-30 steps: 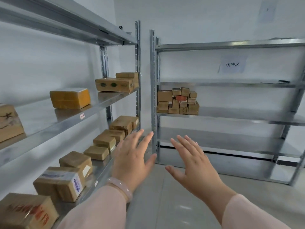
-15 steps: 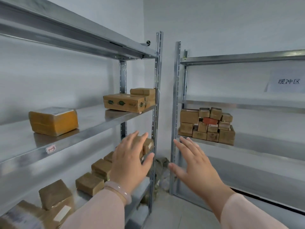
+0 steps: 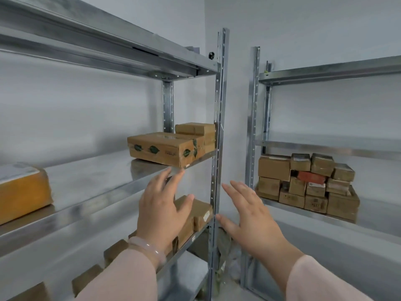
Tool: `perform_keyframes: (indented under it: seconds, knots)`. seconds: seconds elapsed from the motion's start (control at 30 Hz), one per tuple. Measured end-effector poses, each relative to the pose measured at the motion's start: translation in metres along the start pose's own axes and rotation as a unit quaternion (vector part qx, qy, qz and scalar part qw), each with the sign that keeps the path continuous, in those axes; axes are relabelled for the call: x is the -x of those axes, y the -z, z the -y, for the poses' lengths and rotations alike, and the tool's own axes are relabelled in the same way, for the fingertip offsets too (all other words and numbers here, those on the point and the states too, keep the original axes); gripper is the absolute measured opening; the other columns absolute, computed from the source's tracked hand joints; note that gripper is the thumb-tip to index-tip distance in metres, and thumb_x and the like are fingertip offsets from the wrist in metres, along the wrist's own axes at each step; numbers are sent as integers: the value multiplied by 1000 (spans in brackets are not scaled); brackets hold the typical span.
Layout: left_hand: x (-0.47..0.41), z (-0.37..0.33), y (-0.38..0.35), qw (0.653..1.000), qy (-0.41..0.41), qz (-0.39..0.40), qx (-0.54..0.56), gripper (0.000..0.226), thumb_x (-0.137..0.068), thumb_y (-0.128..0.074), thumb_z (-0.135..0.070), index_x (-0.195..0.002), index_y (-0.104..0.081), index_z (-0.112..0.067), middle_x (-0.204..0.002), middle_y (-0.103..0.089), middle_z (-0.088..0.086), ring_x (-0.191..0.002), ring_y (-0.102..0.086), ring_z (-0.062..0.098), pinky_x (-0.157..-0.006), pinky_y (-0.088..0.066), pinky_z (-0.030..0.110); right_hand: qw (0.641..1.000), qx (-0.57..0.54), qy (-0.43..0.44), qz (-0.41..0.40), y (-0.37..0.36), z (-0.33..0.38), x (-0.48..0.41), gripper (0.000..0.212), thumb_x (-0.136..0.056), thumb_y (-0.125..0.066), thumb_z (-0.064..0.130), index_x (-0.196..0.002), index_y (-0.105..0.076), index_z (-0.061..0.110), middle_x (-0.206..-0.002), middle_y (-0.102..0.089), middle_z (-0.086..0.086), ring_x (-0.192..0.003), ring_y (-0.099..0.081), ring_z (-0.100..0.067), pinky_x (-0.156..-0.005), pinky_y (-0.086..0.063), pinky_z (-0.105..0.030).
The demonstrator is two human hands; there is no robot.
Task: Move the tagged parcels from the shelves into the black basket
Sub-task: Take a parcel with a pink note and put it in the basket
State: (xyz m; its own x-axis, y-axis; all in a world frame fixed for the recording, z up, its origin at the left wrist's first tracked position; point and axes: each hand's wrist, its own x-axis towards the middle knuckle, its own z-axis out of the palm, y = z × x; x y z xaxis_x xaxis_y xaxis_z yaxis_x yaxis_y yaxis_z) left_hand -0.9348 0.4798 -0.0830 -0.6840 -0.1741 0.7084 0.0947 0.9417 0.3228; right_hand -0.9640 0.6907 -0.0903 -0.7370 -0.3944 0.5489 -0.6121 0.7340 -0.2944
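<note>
I see both hands raised at centre frame, fingers straight and spread, nothing held. Left hand (image 3: 161,211) hovers before left rack (image 3: 219,105), fingertips just under middle shelf edge; pale bracelet (image 3: 147,249) on wrist. Right hand (image 3: 253,218) hangs right of rack's front upright, thumb near it. Flat parcel with green marks (image 3: 160,149) sits centre frame on middle shelf, smaller parcel (image 3: 195,130) just behind. Yellow parcel (image 3: 21,192) at left edge, same shelf. Lower-shelf parcels (image 3: 202,210) partly hidden by left hand. Stacked parcels (image 3: 308,185) at right on right rack (image 3: 325,71).
</note>
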Motion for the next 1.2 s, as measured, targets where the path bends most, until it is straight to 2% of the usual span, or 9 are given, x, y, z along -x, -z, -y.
perform_keyframes:
  seconds: [0.17, 0.4, 0.6, 0.7, 0.83, 0.93, 1.03, 1.13, 1.2]
  knots:
    - [-59, 14, -45, 999, 26, -22, 31, 58, -89, -58, -47, -143, -39, -38, -154, -33, -4, -142, -28, 20, -111, -37, 48, 1000, 6, 16, 2, -21, -41, -71, 71, -91, -43, 59, -150, -7, 40, -159, -4, 15, -144, 5, -2, -114, 7, -21]
    - [-123, 29, -80, 998, 55, -31, 21, 58, -91, -58, -45, -145, -37, -38, -155, -28, -5, -143, -20, 21, -114, -34, 48, 997, -78, -10, 21, -44, -86, -145, 70, -90, -45, 59, -149, -11, 43, -157, -8, 20, -144, -4, -2, -119, -11, -32]
    - [-165, 36, -99, 995, 77, -42, -42, 62, -91, -57, -48, -147, -32, -40, -159, -20, -6, -147, -14, 21, -118, -18, 42, 987, -156, 40, 12, -75, -93, -225, 65, -91, -45, 58, -148, -17, 42, -156, -18, 16, -144, -13, -6, -114, -15, -29]
    - [-176, 45, -108, 991, 83, -38, -97, 56, -89, -59, -47, -141, -42, -38, -155, -30, -5, -143, -20, 22, -117, -22, 41, 978, -187, 85, 31, -91, -90, -255, 64, -92, -46, 57, -147, -17, 45, -157, -19, 14, -143, -14, -7, -113, -17, -31]
    - [-176, 57, -101, 986, 88, -74, -121, 42, -88, -63, -33, -129, -54, -32, -138, -49, -6, -131, -37, 18, -112, -32, 37, 964, -241, 104, 31, -99, -93, -291, 64, -93, -49, 49, -149, -21, 38, -156, -22, 13, -143, -18, -7, -116, -16, -30]
    - [-168, 66, -91, 985, 111, -106, -76, 39, -88, -66, -23, -124, -56, -31, -130, -53, -7, -126, -41, 16, -107, -29, 28, 940, -332, 74, 21, -104, -95, -312, 63, -93, -50, 46, -149, -24, 34, -151, -31, 10, -138, -30, -10, -114, -28, -36]
    - [-161, 69, -87, 985, 112, -114, -65, 38, -87, -67, -24, -120, -55, -37, -126, -52, -13, -123, -44, 14, -105, -35, 33, 904, -419, 42, 74, -113, -93, -325, 60, -96, -45, 47, -150, -24, 32, -150, -33, 7, -138, -32, -14, -111, -26, -29]
    - [-158, 67, -86, 983, 107, -138, -52, 35, -85, -63, -30, -119, -58, -34, -123, -51, -16, -120, -45, 5, -104, -44, 38, 866, -486, -20, 113, -118, -86, -332, 61, -96, -40, 51, -151, -21, 32, -151, -32, 5, -139, -31, -19, -112, -24, -37]
    - [-154, 67, -87, 980, 115, -156, -46, 36, -87, -67, -24, -120, -59, -33, -126, -52, -14, -121, -44, -2, -102, -47, 41, 832, -533, -68, 135, -116, -84, -341, 50, -98, -36, 52, -142, -39, 28, -141, -46, 3, -129, -42, -20, -109, -29, -39]
